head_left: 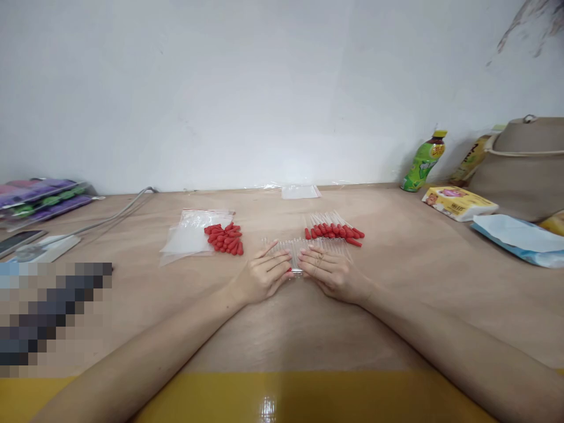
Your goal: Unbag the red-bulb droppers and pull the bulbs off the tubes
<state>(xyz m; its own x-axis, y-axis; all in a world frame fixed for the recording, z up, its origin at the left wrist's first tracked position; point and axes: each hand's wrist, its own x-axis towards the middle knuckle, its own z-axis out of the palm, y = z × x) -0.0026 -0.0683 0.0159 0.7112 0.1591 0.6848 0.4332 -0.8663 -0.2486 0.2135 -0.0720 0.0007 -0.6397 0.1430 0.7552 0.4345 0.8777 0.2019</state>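
Note:
Low over the table, my left hand (268, 273) is closed, with a bit of a red rubber bulb (289, 270) showing at its fingertips. Facing it, my right hand (332, 271) pinches a short, shiny clear tube (298, 272) that bridges the gap between the hands. Most of the bulb and tube is hidden by fingers. Just behind the hands lies a row of thin clear tubes (296, 247), partly covered by them. Loose red bulbs (225, 238) are heaped to the left. Beyond my right hand rest several droppers (335, 230), clear tubes with red bulbs.
Clear plastic bags (185, 235) lie by the bulb heap, and a small bag (301, 192) by the wall. At right stand a green bottle (423, 161), a yellow box (460, 202), a blue-white packet (520, 238) and a beige bag (529, 170). A cable (110, 217) runs at left.

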